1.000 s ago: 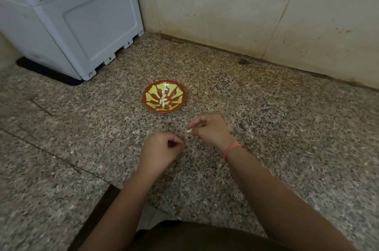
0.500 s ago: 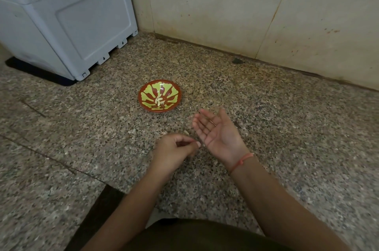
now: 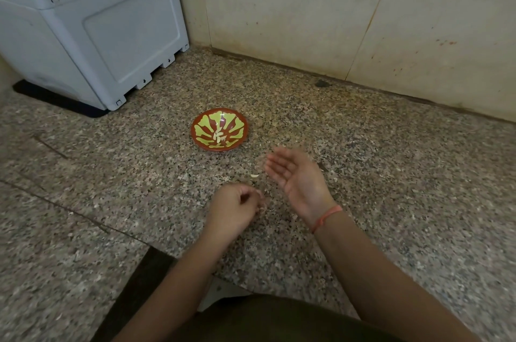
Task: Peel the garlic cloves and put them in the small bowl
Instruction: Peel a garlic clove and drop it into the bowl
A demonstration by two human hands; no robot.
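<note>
Holds right hand (image 3: 296, 175) flat, palm up, fingers (image 3: 276, 167) released, probably to receive a clove. Curls left hand (image 3: 233, 209) just near-left of it; too blurred to tell whether pinching anything. Has small bowl (image 3: 195, 129) within reach farther off, peeled garlic cloves (image 3: 219, 137) lying inside.

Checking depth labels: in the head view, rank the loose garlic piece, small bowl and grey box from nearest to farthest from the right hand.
1. garlic piece: on the counter, just left of the open right hand.
2. small bowl: farther back and to the left.
3. grey box: far back-left, by the wall.
</note>
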